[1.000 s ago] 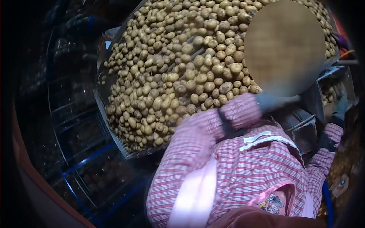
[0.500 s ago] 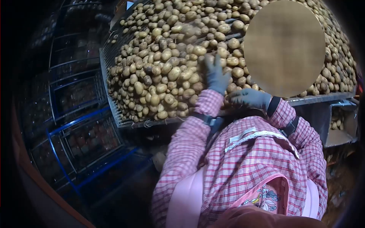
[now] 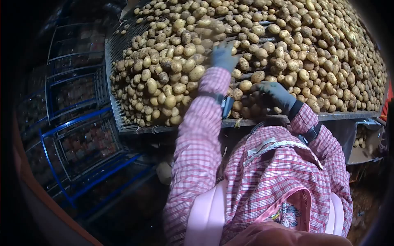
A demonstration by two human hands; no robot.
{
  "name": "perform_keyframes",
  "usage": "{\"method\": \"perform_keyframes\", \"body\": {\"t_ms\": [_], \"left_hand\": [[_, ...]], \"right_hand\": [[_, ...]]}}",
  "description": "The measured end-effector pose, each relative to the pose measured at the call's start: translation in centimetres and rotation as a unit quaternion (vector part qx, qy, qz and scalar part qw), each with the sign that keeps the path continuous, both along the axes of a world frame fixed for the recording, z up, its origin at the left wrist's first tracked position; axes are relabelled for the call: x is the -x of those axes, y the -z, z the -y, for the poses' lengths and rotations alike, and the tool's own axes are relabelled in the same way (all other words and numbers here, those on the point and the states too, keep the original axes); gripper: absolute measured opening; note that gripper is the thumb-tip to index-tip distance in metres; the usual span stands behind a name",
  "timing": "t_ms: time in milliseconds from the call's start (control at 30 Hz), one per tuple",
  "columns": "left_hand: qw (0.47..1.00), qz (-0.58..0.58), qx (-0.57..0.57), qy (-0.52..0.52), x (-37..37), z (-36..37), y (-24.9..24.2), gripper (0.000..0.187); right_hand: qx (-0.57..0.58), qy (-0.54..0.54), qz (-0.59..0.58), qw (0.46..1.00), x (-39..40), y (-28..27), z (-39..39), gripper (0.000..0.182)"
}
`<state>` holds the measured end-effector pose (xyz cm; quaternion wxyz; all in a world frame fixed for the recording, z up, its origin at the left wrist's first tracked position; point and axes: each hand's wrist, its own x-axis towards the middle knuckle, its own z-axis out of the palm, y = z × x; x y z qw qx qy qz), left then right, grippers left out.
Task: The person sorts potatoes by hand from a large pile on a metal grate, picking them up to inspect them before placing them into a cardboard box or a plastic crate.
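Observation:
A heap of potatoes (image 3: 180, 65) covers a slatted metal table. My left hand (image 3: 224, 56), in a grey-blue glove, reaches over the middle of the heap; it is blurred, and its fingers are hard to make out against the potatoes. Nearer the front edge, my right hand (image 3: 274, 93), gloved the same way, bends down over potatoes with its fingertips in shadow. Whether either hand holds a potato cannot be seen. Dark bars of the table (image 3: 266, 40) show between potatoes beyond my hands.
The table's metal front edge (image 3: 340, 116) runs close to my body. Blue metal frames (image 3: 78, 123) with filled crates stand at the left. An open box (image 3: 361, 152) with potatoes sits below the edge at the right.
My left hand has moved forward and slightly left, farther over the heap. My right hand has shifted slightly forward, its fingers now bent down. The round patch covering the right part of the heap is gone.

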<state>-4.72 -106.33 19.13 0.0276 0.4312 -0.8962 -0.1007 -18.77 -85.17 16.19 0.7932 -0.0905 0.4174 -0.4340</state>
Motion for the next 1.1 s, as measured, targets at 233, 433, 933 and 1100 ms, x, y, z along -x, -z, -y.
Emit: {"method": "perform_keyframes", "body": {"t_ms": [233,433,933,1100], "left_hand": [[0.935,-0.121,-0.323,-0.079,4.4,-3.5,-2.7,0.058],[0.999,0.000,0.048,0.008,-4.1,1.1,-6.4,0.059],[0.788,-0.396,-0.472,-0.004,0.3,-3.7,-3.9,0.029],[0.749,-0.338,-0.570,-0.016,4.2,-11.3,-5.2,0.034]], "right_hand": [[-0.031,0.163,0.105,0.981,0.9,-3.2,1.1,0.047],[0.031,0.137,0.158,0.977,2.0,1.3,1.0,0.034],[0.059,0.172,0.149,0.972,1.0,-4.2,-1.0,0.054],[0.056,0.214,0.091,0.971,3.7,-5.2,-5.8,0.044]]}}
